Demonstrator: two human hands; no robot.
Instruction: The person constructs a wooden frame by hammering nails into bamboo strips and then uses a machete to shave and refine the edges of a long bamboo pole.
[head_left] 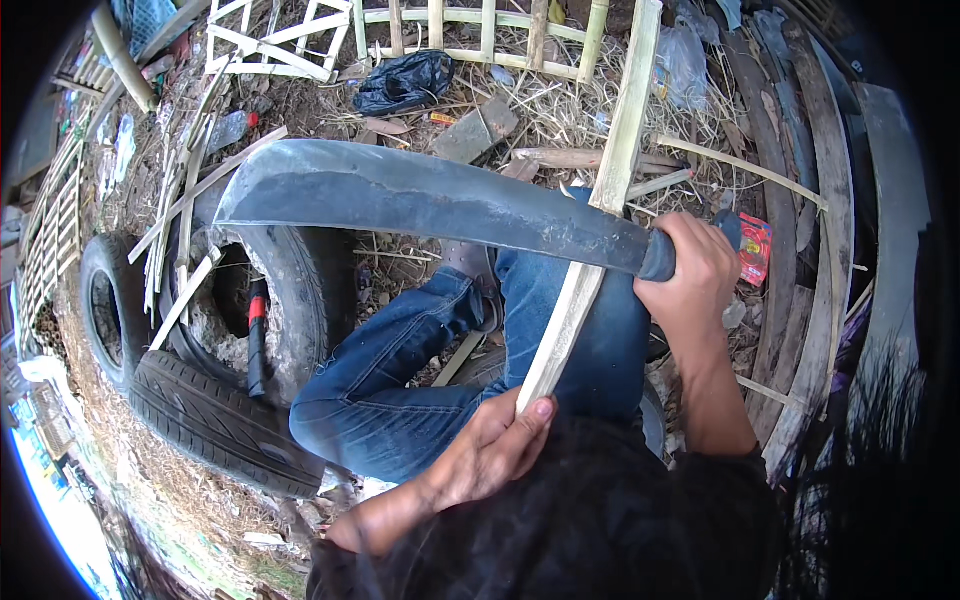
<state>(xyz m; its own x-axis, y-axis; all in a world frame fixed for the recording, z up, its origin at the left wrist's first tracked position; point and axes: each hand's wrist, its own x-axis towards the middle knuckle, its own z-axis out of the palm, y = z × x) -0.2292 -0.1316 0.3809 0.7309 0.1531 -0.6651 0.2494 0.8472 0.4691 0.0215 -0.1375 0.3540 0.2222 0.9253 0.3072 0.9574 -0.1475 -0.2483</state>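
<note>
My right hand [690, 275] grips the handle of a large dark machete [400, 195], its broad blade held level and pointing left across the picture. My left hand [495, 440] clasps the near end of a long pale bamboo strip [600, 215] that runs up and away from me, passing under the blade near the handle. The strip lies over my legs in blue jeans [400, 370].
Old car tyres [215, 400] lie at my left, with a red-and-black tool [256, 335] in one. Bamboo slats [190, 210], a bamboo frame [450, 40], a black plastic bag [405, 80] and weathered planks [800, 200] litter the dirt ground.
</note>
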